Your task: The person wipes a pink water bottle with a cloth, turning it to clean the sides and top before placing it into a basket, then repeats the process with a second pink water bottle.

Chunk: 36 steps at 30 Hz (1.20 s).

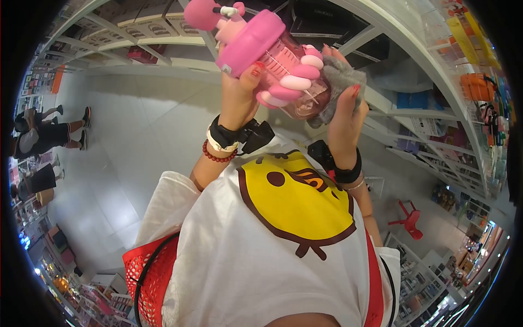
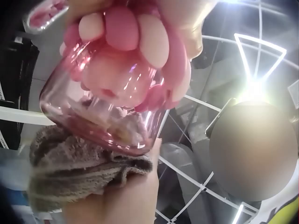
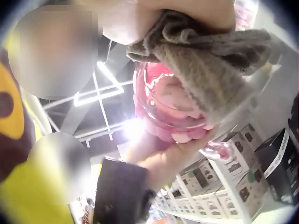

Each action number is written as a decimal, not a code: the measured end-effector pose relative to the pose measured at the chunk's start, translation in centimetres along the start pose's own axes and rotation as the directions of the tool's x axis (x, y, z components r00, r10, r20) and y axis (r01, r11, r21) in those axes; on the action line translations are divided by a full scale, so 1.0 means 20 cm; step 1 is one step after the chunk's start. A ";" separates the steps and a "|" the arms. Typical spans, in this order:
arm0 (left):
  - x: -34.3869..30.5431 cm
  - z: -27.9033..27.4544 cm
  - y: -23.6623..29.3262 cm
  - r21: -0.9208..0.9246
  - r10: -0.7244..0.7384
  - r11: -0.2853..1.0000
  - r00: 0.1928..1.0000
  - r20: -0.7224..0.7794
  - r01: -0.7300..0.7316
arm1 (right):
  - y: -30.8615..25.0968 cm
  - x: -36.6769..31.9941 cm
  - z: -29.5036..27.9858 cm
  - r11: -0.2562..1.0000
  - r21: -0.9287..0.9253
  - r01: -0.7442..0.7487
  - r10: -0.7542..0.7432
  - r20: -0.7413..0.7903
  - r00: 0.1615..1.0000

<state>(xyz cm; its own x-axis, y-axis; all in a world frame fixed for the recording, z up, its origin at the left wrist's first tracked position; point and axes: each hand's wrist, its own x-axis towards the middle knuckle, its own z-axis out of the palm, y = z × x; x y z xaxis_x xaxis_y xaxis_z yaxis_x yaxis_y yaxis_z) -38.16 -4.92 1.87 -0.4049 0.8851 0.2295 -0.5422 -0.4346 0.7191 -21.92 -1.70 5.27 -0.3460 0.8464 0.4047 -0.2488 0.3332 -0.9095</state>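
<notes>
While pale floor (image 1: 136, 147) spreads below me and white shelving (image 3: 233, 193) stands beyond my arms, the bottle (image 1: 276, 61) is up in the air past my white shirt (image 1: 212, 245), tilted, its topped end to my left and its base to my right. Its clear pink wall looks hard and glossy, so I judge it stiff, fairly light and slippery under bare skin; whether anything is inside, I cannot tell. My left hand (image 1: 239, 90) grips the top end, thumb laid along the wide pink collar (image 1: 256, 42), which seems the surest place for a firm hold. My right hand (image 1: 350, 111) has its fingers curled round a grey cloth (image 1: 342, 79), thumb on one side and fingertips on the other, the cloth against the base. Soft and fuzzy, it should fold easily and cushion that smooth end. The plump ring of pink and white segments (image 1: 297, 82) looks springy, a poor thing to pull on. Smallest, the pink ball (image 1: 200, 13) juts from the top; I would not lift by it, as it might snap.
</notes>
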 end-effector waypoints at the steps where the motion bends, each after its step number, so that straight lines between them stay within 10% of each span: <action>1: -0.01 0.01 0.01 0.019 -0.026 0.999 1.000 0.000 0.026 | -0.01 0.00 0.01 0.995 -0.006 0.102 -0.102 0.042 0.994; 8: 0.00 0.05 0.02 0.030 0.118 0.993 0.982 -0.145 -0.115 | -0.07 -0.04 0.02 0.602 -0.627 0.494 -0.304 0.393 0.868; 14: 0.01 0.03 0.07 0.154 0.031 0.988 0.985 -0.167 -0.005 | -0.02 -0.05 0.00 0.348 -0.601 0.719 -0.237 0.686 0.688; 17: 0.02 0.02 0.06 0.155 0.021 0.988 0.982 -0.190 0.009 | -0.04 0.00 -0.07 0.442 -0.444 0.779 -0.206 0.795 0.570; 20: 0.01 -0.02 0.06 -0.004 -0.056 0.998 0.980 -0.189 0.057 | -0.07 -0.05 -0.13 0.896 -0.259 0.360 -0.231 0.422 0.877; 23: 0.02 -0.01 0.07 0.021 -0.051 0.998 0.987 -0.151 0.055 | -0.14 0.06 -0.03 0.985 0.111 0.134 -0.115 -0.166 0.979; 26: 0.01 0.02 0.06 0.065 -0.043 0.996 0.990 -0.135 0.052 | -0.07 0.07 -0.06 0.967 -0.219 0.132 -0.162 -0.122 0.979; 29: 0.01 0.02 0.05 0.129 -0.010 0.991 0.984 -0.176 0.033 | -0.07 0.03 0.03 0.690 -0.495 0.528 -0.442 0.289 0.849; 36: 0.05 0.00 0.03 0.225 0.045 0.974 0.972 -0.232 0.008 | 0.02 0.01 -0.06 0.625 -0.415 0.661 -0.393 0.564 0.726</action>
<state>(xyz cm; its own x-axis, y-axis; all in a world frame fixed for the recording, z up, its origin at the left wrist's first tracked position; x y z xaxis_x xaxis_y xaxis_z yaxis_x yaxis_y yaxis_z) -38.92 -4.33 2.57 -0.5889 0.8016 0.1035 -0.3656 -0.3784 0.8504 -20.90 -0.92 4.94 -0.6639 0.2489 0.7052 -0.0091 0.9402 -0.3404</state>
